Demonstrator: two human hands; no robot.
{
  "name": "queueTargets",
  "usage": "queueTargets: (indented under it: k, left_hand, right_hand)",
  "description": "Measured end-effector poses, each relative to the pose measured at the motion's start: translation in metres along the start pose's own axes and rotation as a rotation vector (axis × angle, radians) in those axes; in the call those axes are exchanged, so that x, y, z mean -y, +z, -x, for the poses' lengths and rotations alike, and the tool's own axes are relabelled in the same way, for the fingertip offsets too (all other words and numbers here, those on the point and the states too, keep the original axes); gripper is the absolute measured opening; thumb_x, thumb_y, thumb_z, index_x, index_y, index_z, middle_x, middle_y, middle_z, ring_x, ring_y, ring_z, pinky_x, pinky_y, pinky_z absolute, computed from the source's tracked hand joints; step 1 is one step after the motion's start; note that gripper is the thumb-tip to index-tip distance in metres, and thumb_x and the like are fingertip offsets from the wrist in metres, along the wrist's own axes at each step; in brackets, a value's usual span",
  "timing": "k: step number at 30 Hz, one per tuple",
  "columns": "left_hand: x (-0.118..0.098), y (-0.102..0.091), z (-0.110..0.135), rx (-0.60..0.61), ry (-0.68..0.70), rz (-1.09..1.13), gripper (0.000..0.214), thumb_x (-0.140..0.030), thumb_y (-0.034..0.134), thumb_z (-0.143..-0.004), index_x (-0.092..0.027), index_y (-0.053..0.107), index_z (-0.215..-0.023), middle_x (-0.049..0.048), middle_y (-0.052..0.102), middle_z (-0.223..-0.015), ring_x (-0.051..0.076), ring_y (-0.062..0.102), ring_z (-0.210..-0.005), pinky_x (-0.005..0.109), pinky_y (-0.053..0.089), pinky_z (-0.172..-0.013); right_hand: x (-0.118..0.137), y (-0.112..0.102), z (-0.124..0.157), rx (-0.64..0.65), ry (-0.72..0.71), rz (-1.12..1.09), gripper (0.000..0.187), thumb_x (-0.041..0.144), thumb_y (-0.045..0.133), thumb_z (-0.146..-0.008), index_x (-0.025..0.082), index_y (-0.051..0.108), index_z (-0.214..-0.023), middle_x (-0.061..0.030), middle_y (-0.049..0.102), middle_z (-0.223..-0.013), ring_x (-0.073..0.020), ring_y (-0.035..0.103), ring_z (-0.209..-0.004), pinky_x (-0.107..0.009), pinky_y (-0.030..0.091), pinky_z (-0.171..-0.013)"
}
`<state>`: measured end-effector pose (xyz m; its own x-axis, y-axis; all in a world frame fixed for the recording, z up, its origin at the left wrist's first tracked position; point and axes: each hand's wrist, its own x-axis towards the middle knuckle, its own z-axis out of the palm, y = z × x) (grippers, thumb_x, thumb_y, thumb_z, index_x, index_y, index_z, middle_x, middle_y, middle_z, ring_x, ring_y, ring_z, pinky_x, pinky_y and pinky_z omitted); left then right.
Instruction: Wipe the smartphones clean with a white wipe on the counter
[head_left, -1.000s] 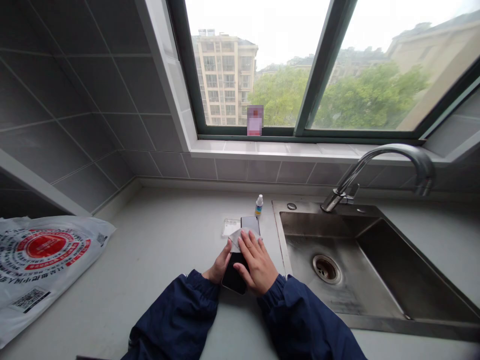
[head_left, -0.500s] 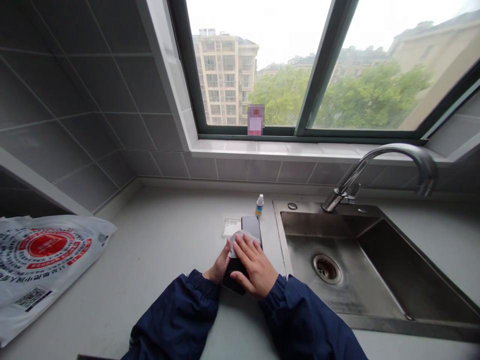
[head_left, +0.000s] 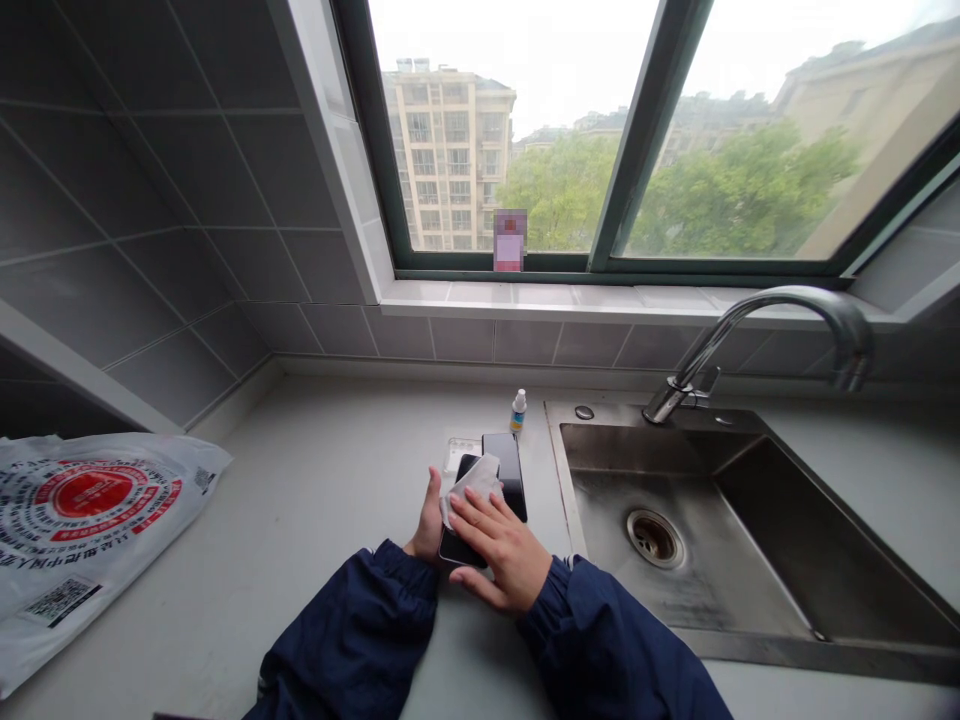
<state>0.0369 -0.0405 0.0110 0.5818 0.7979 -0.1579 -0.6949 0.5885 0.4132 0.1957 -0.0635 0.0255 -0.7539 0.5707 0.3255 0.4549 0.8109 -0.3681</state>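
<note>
My left hand (head_left: 427, 522) holds a black smartphone (head_left: 463, 552) by its left side, thumb pointing up along the edge; its other fingers are hidden beneath. Across the phone's screen lies a thin white cloth (head_left: 480, 474), pressed down by the outstretched fingers of my right hand (head_left: 504, 548). Just beyond the phone, a flat dark rectangular thing with a glossy grey top (head_left: 504, 455) rests on the counter. A clear phone case (head_left: 457, 453) lies left of it, partly covered from view. Behind these stands a small white-capped spray bottle (head_left: 518, 412) with a blue and yellow label.
On the right, a stainless steel sink (head_left: 559, 470) with a chrome faucet (head_left: 739, 315) is set into the white counter (head_left: 315, 500). A white plastic bag (head_left: 97, 540) with red print lies at the left. The window (head_left: 600, 265) is behind.
The cloth and my right fingers have shifted toward the left on the phone, uncovering its top end. My left thumb has lifted away from the cloth, and the phone has moved slightly.
</note>
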Motion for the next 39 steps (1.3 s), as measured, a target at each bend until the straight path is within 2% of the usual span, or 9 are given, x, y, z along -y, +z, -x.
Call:
queueTargets:
  k: [3,7,15,18,21,27,30,34,39]
  left_hand:
    - [-0.004,-0.003,0.001,-0.028,-0.022,-0.023,0.103,-0.084,0.028,-0.077,0.000,0.051,-0.132,0.0239,0.067,-0.109,0.035,0.062,-0.108,0.047,0.035,-0.105]
    - [-0.007,-0.005,0.000,-0.017,0.037,-0.029,0.103,-0.085,0.027,-0.076,0.001,0.053,-0.128,0.0221,0.067,-0.104,0.031,0.065,-0.096,0.044,0.041,-0.097]
    - [-0.009,-0.006,0.001,-0.034,0.085,-0.042,0.098,-0.084,0.026,-0.077,-0.002,0.058,-0.123,0.0196,0.068,-0.101,0.026,0.065,-0.081,0.040,0.047,-0.084]
    - [-0.010,-0.007,0.002,-0.028,0.064,-0.068,0.101,-0.086,0.026,-0.075,0.000,0.062,-0.114,0.0192,0.069,-0.095,0.026,0.065,-0.078,0.038,0.047,-0.081]
    - [-0.009,-0.007,0.003,-0.012,0.064,-0.067,0.103,-0.087,0.024,-0.074,0.001,0.061,-0.115,0.0179,0.070,-0.093,0.025,0.066,-0.077,0.037,0.047,-0.081]
    - [-0.006,-0.007,0.002,-0.030,0.025,-0.063,0.106,-0.089,0.021,-0.073,0.000,0.064,-0.112,0.0170,0.070,-0.094,0.025,0.066,-0.082,0.037,0.045,-0.089]
    - [-0.006,-0.006,0.001,0.004,-0.019,-0.083,0.107,-0.091,0.020,-0.070,-0.003,0.066,-0.109,0.0167,0.070,-0.092,0.030,0.066,-0.094,0.040,0.041,-0.097]
    - [-0.005,-0.005,0.002,0.048,-0.044,-0.070,0.101,-0.088,0.023,-0.073,-0.006,0.065,-0.116,0.0199,0.068,-0.108,0.034,0.058,-0.115,0.044,0.030,-0.109]
    - [-0.003,-0.009,0.005,0.063,-0.081,-0.085,0.087,-0.080,0.023,-0.081,-0.014,0.066,-0.118,0.0153,0.062,-0.123,0.030,0.042,-0.135,0.036,0.025,-0.112]
  right_hand:
    - [0.003,-0.002,0.000,-0.020,-0.023,-0.049,0.062,0.052,0.049,-0.094,0.014,0.044,-0.143,-0.0113,0.038,-0.151,-0.0291,0.024,-0.144,-0.051,0.019,-0.117]
    - [0.008,-0.006,0.000,-0.019,-0.069,-0.109,0.058,0.051,0.049,-0.094,0.016,0.048,-0.140,-0.0100,0.044,-0.147,-0.0278,0.028,-0.143,-0.049,0.018,-0.118]
    - [0.012,-0.007,-0.001,0.007,-0.113,-0.121,0.052,0.044,0.049,-0.094,0.016,0.050,-0.137,-0.0089,0.046,-0.146,-0.0264,0.031,-0.142,-0.047,0.019,-0.118]
    - [0.013,-0.006,-0.001,0.014,-0.112,-0.113,0.052,0.043,0.049,-0.094,0.016,0.049,-0.138,-0.0086,0.045,-0.147,-0.0259,0.030,-0.142,-0.047,0.019,-0.118]
    - [0.014,-0.005,0.000,0.021,-0.103,-0.105,0.054,0.044,0.048,-0.095,0.017,0.045,-0.141,-0.0081,0.042,-0.149,-0.0252,0.027,-0.144,-0.047,0.018,-0.118]
    - [0.014,0.002,0.001,0.005,-0.073,-0.072,0.057,0.046,0.047,-0.096,0.017,0.041,-0.144,-0.0073,0.038,-0.151,-0.0251,0.024,-0.145,-0.047,0.017,-0.119]
    - [0.012,0.006,0.001,-0.024,-0.050,-0.033,0.058,0.045,0.048,-0.096,0.017,0.039,-0.145,-0.0086,0.037,-0.152,-0.0263,0.022,-0.145,-0.049,0.018,-0.118]
    - [0.007,0.008,0.000,-0.044,-0.010,0.041,0.060,0.043,0.049,-0.096,0.016,0.035,-0.148,-0.0095,0.031,-0.154,-0.0282,0.020,-0.146,-0.051,0.022,-0.117]
    - [0.004,0.009,0.000,-0.086,0.072,0.114,0.062,0.040,0.048,-0.096,0.014,0.031,-0.150,-0.0097,0.026,-0.156,-0.0291,0.018,-0.146,-0.051,0.027,-0.115]
